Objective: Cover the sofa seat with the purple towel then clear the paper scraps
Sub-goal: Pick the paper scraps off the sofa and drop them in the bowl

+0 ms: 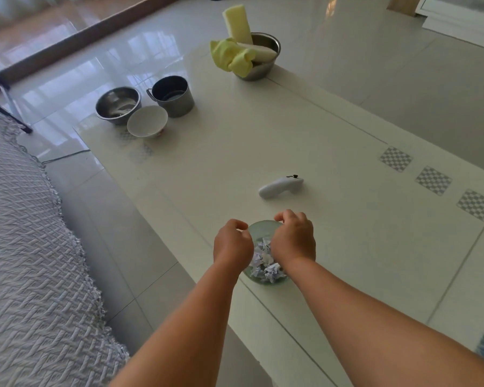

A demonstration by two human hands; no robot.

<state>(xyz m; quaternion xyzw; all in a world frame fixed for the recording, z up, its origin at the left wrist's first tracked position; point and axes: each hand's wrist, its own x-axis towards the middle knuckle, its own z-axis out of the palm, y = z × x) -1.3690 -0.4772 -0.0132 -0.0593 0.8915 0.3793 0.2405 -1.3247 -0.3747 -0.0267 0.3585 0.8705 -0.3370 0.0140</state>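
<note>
A pale purple textured towel point(25, 247) lies spread over the sofa seat at the left. On the white table's near part stands a green glass bowl point(261, 228) filled with crumpled white and blue paper scraps point(263, 262). My left hand point(232, 243) sits at the bowl's left rim with its fingers curled. My right hand point(294, 239) is curled over the right and far rim. Both hands appear to grip the bowl by its sides, though the fingertips are hidden.
A white handheld controller point(280, 187) lies just beyond the bowl. At the table's far end stand a steel bowl point(118, 105), a white bowl point(147, 121), a metal cup point(173, 96), and a steel bowl with yellow cloth and sponge point(259, 55). Tiled floor separates the table point(235, 152) from the sofa.
</note>
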